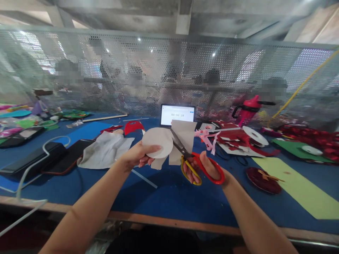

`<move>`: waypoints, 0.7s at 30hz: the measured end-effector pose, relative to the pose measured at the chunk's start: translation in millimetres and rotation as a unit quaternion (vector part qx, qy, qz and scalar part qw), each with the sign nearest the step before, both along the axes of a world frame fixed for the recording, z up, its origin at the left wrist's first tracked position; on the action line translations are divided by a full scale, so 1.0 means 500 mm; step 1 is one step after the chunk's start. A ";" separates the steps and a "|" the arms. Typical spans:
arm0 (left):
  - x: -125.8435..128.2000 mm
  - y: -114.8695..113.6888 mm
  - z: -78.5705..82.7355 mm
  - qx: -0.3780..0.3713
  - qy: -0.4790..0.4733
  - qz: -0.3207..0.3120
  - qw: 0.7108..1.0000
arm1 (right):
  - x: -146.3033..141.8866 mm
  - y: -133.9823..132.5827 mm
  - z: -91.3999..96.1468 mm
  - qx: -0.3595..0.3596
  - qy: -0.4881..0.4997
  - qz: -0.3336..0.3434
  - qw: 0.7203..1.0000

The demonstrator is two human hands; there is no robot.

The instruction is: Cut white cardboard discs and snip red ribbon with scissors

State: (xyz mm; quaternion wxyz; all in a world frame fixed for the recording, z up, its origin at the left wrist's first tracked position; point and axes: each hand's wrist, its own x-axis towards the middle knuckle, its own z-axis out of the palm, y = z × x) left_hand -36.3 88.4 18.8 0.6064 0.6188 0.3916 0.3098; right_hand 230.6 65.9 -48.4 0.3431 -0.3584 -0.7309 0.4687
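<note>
My left hand (144, 153) pinches a round white disc (158, 139), thumb on top, together with a beige sheet (184, 135) that lies behind it. In my right hand (205, 167) is a pair of scissors (182, 144) with one red and one yellow handle loop. Their dark blades point up and left, across the beige sheet at the disc's right edge. How far apart the blades are is hard to tell. Both hands are raised over the middle of the blue table (169, 201).
A tablet (177, 114) showing a timer stands behind my hands. Left lie a grey cloth (106, 151) and a phone (70, 155). Right are a pink glue gun (206, 138), a dark red oval piece with a bow (263, 180), yellow-green card (304, 190) and a pink tumbler (247, 109).
</note>
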 end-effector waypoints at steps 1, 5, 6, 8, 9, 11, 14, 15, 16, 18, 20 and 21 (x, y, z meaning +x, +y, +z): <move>0.001 -0.001 0.000 0.003 0.001 0.000 1.000 | -0.005 -0.001 0.003 0.006 -0.006 0.010 1.000; 0.005 -0.008 -0.001 0.006 0.012 0.006 1.000 | -0.021 -0.009 0.027 0.046 -0.021 0.061 0.997; 0.005 -0.009 -0.001 0.008 0.011 0.005 1.000 | -0.023 -0.011 0.032 0.053 -0.018 0.066 0.996; 0.004 -0.009 -0.001 0.013 0.008 0.000 1.000 | -0.026 -0.012 0.038 0.060 -0.012 0.071 0.996; 0.002 -0.009 -0.001 0.013 0.008 -0.003 1.000 | -0.027 -0.012 0.039 0.063 -0.010 0.072 0.995; 0.000 -0.008 -0.002 0.008 0.009 -0.011 1.000 | -0.029 -0.011 0.040 0.068 -0.012 0.071 0.995; -0.002 -0.007 -0.004 0.001 0.001 -0.021 1.000 | -0.033 -0.011 0.045 0.075 -0.029 0.071 0.994; -0.001 -0.007 -0.003 0.001 -0.004 -0.022 1.000 | -0.035 -0.012 0.047 0.076 -0.037 0.071 0.994; 0.000 -0.007 -0.003 0.000 -0.010 -0.022 1.000 | -0.036 -0.013 0.049 0.076 -0.043 0.071 0.994; 0.001 -0.009 -0.001 0.001 -0.019 -0.019 1.000 | -0.038 -0.013 0.050 0.078 -0.052 0.066 0.993; 0.002 -0.010 0.001 0.000 -0.022 -0.018 1.000 | -0.039 -0.012 0.045 0.089 -0.061 0.051 0.993; 0.002 -0.011 0.002 -0.001 -0.020 -0.017 1.000 | -0.039 -0.011 0.042 0.096 -0.068 0.046 0.992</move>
